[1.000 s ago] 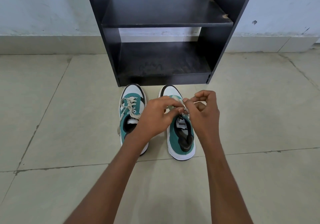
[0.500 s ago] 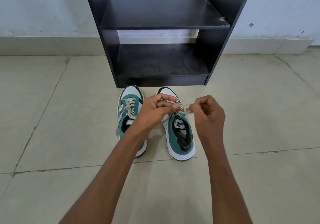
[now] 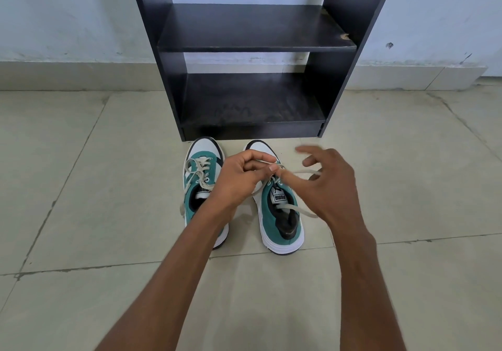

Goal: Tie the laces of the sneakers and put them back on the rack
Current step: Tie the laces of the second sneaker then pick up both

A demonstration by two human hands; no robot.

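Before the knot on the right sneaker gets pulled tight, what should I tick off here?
1. Left hand pinches the lace at the right sneaker: ok.
2. Right hand grips the lace: not ok, fingers spread.
3. Left sneaker bow finished: cannot tell.
4. Both sneakers upright on the floor: ok.
5. Rack shelves free: ok.

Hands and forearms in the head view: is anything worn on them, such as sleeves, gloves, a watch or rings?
Nothing is worn that the head view shows. The left hand and right hand are bare, with no gloves, and no rings are visible. Both wrists and forearms are uncovered down to the bottom of the picture: no sleeves, watch, bands or markings. Fingernails are short.
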